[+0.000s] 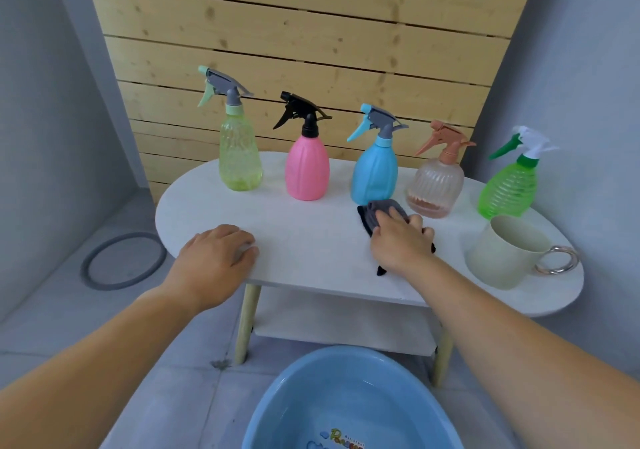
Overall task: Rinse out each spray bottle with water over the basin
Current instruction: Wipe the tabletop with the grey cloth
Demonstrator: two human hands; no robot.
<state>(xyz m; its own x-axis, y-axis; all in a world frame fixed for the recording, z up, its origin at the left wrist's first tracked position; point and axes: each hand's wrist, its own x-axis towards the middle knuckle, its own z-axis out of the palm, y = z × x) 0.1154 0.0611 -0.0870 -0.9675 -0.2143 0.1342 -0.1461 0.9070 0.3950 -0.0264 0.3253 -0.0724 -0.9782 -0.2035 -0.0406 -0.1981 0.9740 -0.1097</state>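
Floor to the left of the worktop [311, 241] carries a grey ring [123, 261] lying flat. The white oval worktop stands before a wall of pale wooden slats.

Near its front-left edge the left hand [221, 251] rests palm down, fingers nearly straight and together, with nothing in it.

Along the back edge five spray bottles stand upright in a row, apart from one another, triggers pointing left:
- a translucent yellow-green bottle [240, 158] at the left end
- a pink bottle [306, 171] with a black sprayer
- a blue bottle [374, 175] near the middle
- a clear ribbed bottle [434, 185] with a peach sprayer
- a green bottle [507, 189] with a white sprayer, at the right end

Just in front of the blue bottle lies a bunched grey cloth [381, 211]. The right hand [401, 241] is on it, fingers bent over the bundle and holding it against the worktop; dark ends of the cloth poke out beneath the wrist.

A cream mug [502, 254] with a ring handle stands at the front-right edge, just in front of the green bottle.

On the floor below the front edge sits the blue basin [311, 389], partly out of view.
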